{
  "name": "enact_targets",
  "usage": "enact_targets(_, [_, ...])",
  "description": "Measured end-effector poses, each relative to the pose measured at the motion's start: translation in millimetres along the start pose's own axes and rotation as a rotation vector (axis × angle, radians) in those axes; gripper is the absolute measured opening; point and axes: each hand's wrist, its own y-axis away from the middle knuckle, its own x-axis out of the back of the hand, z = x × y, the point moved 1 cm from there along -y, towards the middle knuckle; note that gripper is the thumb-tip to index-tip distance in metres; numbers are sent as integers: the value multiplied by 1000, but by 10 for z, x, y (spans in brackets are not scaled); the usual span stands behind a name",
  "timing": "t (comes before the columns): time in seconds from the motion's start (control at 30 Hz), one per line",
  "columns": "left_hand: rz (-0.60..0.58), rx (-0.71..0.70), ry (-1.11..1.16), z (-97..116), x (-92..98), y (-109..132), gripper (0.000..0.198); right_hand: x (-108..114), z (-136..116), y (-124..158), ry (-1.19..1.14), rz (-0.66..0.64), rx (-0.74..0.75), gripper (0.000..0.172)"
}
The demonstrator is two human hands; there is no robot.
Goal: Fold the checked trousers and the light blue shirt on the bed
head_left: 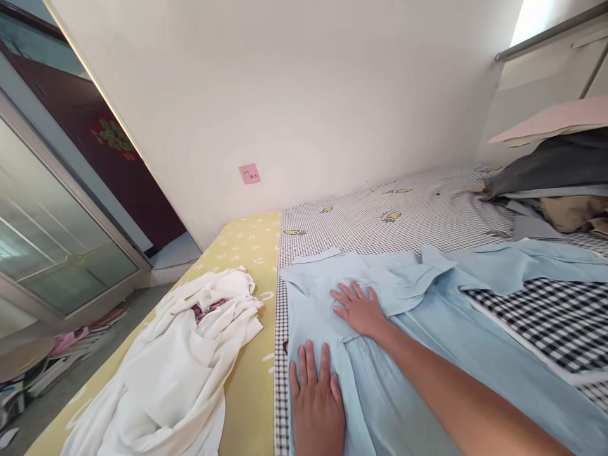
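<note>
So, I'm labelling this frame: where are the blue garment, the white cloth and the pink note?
Blue garment [399,288]: head view, on its upper fabric.
White cloth [166,361]: head view, mid-heap.
Pink note [249,173]: head view, centre of its face.

Left grip [317,405], right grip [361,311] (both flat)

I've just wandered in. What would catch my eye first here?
Probably the pale blue garment spread on the checked cloth, with the left hand and right hand flat on it. Left of it, a rumpled white cloth lies on yellow fabric. Above, a small pink note marks the pale wall.
</note>
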Motion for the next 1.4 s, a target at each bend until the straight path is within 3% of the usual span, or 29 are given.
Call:
enact_targets(0.2, [20, 21, 20, 0, -67, 34, 54, -50, 105, -201, 57, 86, -148, 59])
enact_targets(0.33, [31, 23, 25, -2, -59, 31, 55, -104, 147, -245, 58, 131, -164, 59])
enact_targets(0.47, [22, 24, 29, 2, -48, 23, 57, -5, 134, -249, 11, 139, -193, 56])
enact_targets(0.53, [30, 26, 30, 3, -55, 24, 58, 126, 25, -232, -38, 163, -275, 57])
enact_targets(0.6, [31, 26, 24, -1, -75, 31, 60, 257, -180, -180, -67, 297, -282, 61])
enact_targets(0.7, [22, 21, 13, -14, -135, 58, 60, 277, -571, -37, -88, 488, -31, 61])
enact_targets(0.8, [30, 23, 12, -38, -225, 109, 61, 6, -826, 97, -135, 325, 206, 54])
enact_targets(0.9, [17, 26, 9, -72, -304, 163, 64, -301, -869, 129, -187, 104, 216, 56])
enact_targets(0.97, [-28, 31, -3, -93, -326, 185, 69, -381, -831, 92, -203, 79, 164, 59])
enact_targets(1.23, [-49, 14, -60, -128, -241, 141, 76, -96, -360, -141, -114, 117, -209, 66])
enact_targets(1.4, [-65, -4, -93, -137, -238, 162, 75, -55, -159, -165, -68, 137, -297, 65])
